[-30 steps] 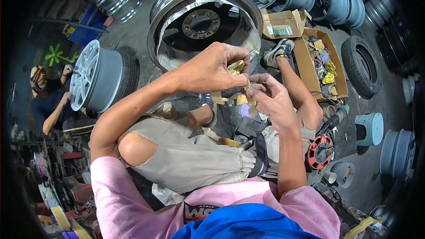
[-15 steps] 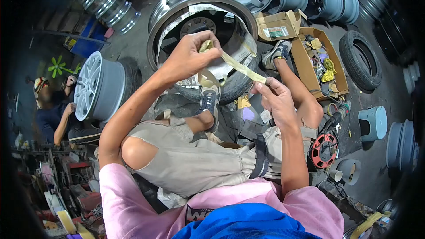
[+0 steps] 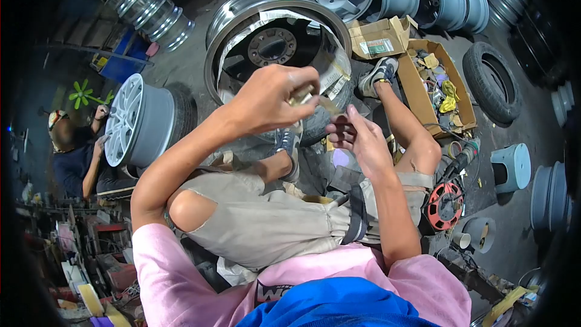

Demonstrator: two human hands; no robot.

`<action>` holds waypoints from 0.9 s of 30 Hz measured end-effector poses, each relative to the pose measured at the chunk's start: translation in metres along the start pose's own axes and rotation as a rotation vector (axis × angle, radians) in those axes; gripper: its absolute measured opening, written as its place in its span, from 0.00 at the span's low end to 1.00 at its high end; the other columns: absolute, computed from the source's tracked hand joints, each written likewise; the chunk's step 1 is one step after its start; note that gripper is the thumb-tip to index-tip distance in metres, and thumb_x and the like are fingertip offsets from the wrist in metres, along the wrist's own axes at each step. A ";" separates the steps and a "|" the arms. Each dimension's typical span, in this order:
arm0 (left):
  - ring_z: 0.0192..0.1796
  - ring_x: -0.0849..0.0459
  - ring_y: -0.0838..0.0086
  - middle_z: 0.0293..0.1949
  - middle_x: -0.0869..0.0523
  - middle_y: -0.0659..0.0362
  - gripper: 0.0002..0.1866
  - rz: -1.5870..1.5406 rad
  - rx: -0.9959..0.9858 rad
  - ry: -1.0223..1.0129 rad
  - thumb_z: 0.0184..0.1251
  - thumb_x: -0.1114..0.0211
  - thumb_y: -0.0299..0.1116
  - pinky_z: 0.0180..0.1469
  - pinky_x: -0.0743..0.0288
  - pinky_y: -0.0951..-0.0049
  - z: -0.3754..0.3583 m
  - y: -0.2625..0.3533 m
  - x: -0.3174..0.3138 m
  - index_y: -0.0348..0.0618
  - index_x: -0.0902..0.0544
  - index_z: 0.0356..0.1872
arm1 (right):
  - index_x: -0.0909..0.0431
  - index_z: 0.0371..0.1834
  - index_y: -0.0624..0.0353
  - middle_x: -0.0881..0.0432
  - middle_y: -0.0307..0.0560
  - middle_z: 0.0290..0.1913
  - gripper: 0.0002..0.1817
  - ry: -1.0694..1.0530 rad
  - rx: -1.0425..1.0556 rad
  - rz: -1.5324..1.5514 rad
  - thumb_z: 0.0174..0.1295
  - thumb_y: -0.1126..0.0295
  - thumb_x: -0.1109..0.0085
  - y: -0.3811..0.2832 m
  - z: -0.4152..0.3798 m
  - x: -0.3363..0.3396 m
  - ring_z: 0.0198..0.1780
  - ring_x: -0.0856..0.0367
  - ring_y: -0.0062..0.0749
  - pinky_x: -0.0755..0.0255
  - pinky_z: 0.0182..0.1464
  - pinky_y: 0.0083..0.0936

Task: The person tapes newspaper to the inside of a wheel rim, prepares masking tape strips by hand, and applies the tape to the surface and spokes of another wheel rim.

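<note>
My left hand [image 3: 275,97] is closed around crumpled masking tape [image 3: 302,93], in front of the large wheel rim. A short strip of the tape reaches from it toward my right hand [image 3: 361,139]. The right hand's fingers are spread and curled a little, close to the strip's end; whether they touch it is blurred. Behind the hands, the rim [image 3: 218,79] leans on a tire, with newspaper [image 3: 334,72] lining the inside of its lip around a dark centre.
Beside my foot stands a cardboard box [image 3: 414,88] of scraps. A loose tire [image 3: 493,82], a blue stool [image 3: 516,166] and a red cord reel [image 3: 445,206] are at the right. A co-worker [image 3: 75,160] sits at the left by a silver wheel [image 3: 151,124].
The long strip between my hands is no longer stretched out. My left hand has moved right and lower, and my right hand's fingers have opened.
</note>
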State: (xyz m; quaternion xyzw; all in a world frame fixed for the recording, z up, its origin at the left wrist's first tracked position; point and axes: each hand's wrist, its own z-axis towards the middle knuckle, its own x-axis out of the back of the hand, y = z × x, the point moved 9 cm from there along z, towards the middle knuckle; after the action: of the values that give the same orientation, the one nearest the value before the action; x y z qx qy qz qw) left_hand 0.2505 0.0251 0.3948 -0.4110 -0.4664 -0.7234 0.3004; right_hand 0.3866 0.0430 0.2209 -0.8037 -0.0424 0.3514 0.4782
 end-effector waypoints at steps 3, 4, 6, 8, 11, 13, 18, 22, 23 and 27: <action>0.30 0.17 0.54 0.29 0.17 0.51 0.09 0.083 -0.111 -0.079 0.62 0.29 0.33 0.33 0.24 0.60 -0.004 0.025 -0.015 0.41 0.17 0.39 | 0.16 0.49 0.65 0.11 0.48 0.41 0.30 -0.045 -0.056 0.070 0.78 0.42 0.46 0.006 0.007 -0.005 0.40 0.11 0.30 0.16 0.46 0.26; 0.31 0.16 0.53 0.29 0.17 0.52 0.09 0.119 -0.160 -0.129 0.61 0.29 0.33 0.33 0.24 0.58 -0.006 0.032 -0.022 0.41 0.18 0.38 | 0.15 0.50 0.65 0.11 0.48 0.42 0.32 -0.071 -0.079 0.093 0.78 0.41 0.47 0.007 0.007 -0.007 0.40 0.11 0.29 0.15 0.46 0.25; 0.34 0.16 0.50 0.31 0.16 0.53 0.11 0.100 -0.181 -0.182 0.60 0.28 0.33 0.35 0.24 0.55 -0.010 0.040 -0.030 0.43 0.20 0.39 | 0.15 0.49 0.64 0.11 0.47 0.42 0.29 -0.096 -0.066 0.100 0.77 0.44 0.42 0.008 0.007 -0.006 0.40 0.11 0.28 0.15 0.45 0.25; 0.36 0.15 0.50 0.33 0.16 0.54 0.12 0.107 -0.243 -0.223 0.60 0.27 0.34 0.37 0.23 0.53 -0.012 0.052 -0.035 0.44 0.20 0.41 | 0.14 0.48 0.63 0.11 0.45 0.42 0.23 -0.089 -0.033 0.129 0.75 0.50 0.36 0.006 0.007 -0.005 0.41 0.11 0.26 0.15 0.44 0.24; 0.37 0.14 0.49 0.37 0.13 0.54 0.15 0.117 -0.286 -0.294 0.61 0.26 0.36 0.39 0.21 0.53 -0.015 0.062 -0.044 0.45 0.18 0.46 | 0.14 0.49 0.62 0.11 0.40 0.41 0.17 -0.129 0.008 0.179 0.73 0.58 0.32 0.008 0.010 0.002 0.38 0.13 0.21 0.16 0.45 0.22; 0.35 0.12 0.53 0.35 0.12 0.56 0.12 0.176 -0.361 -0.280 0.62 0.26 0.37 0.38 0.18 0.56 -0.017 0.072 -0.048 0.44 0.16 0.42 | 0.15 0.51 0.63 0.12 0.39 0.40 0.16 -0.111 0.011 0.186 0.71 0.61 0.31 0.006 0.010 0.003 0.35 0.17 0.17 0.17 0.43 0.21; 0.22 0.21 0.66 0.24 0.21 0.59 0.09 0.303 -0.576 -0.088 0.63 0.24 0.34 0.26 0.28 0.65 -0.015 0.097 -0.038 0.43 0.17 0.30 | 0.15 0.49 0.62 0.11 0.40 0.40 0.13 -0.079 -0.012 0.171 0.70 0.63 0.29 0.006 0.015 0.013 0.34 0.18 0.16 0.20 0.40 0.20; 0.30 0.15 0.73 0.31 0.12 0.58 0.12 -0.102 0.004 0.060 0.71 0.30 0.32 0.33 0.25 0.74 0.022 0.029 -0.003 0.38 0.11 0.49 | 0.16 0.47 0.63 0.14 0.37 0.36 0.13 0.030 -0.033 0.095 0.68 0.65 0.27 0.030 0.038 0.046 0.34 0.19 0.17 0.21 0.40 0.20; 0.31 0.17 0.76 0.32 0.13 0.61 0.13 -0.150 0.061 0.055 0.73 0.32 0.33 0.34 0.26 0.75 0.028 -0.002 -0.002 0.39 0.11 0.53 | 0.17 0.47 0.63 0.17 0.35 0.35 0.13 -0.021 -0.031 0.114 0.66 0.67 0.26 0.048 0.049 0.061 0.35 0.20 0.18 0.23 0.41 0.20; 0.33 0.21 0.80 0.33 0.19 0.68 0.21 -0.690 0.530 -0.004 0.76 0.36 0.32 0.36 0.27 0.80 0.012 -0.169 -0.044 0.45 0.17 0.68 | 0.18 0.51 0.62 0.19 0.38 0.41 0.14 0.098 -0.020 -0.085 0.64 0.72 0.27 0.060 0.041 0.081 0.38 0.24 0.17 0.28 0.40 0.17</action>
State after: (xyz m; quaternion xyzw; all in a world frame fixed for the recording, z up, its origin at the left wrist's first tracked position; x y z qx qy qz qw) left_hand 0.1375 0.1036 0.2868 -0.1410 -0.7468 -0.6358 0.1352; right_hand 0.4060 0.0735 0.1185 -0.8221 -0.0565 0.2906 0.4864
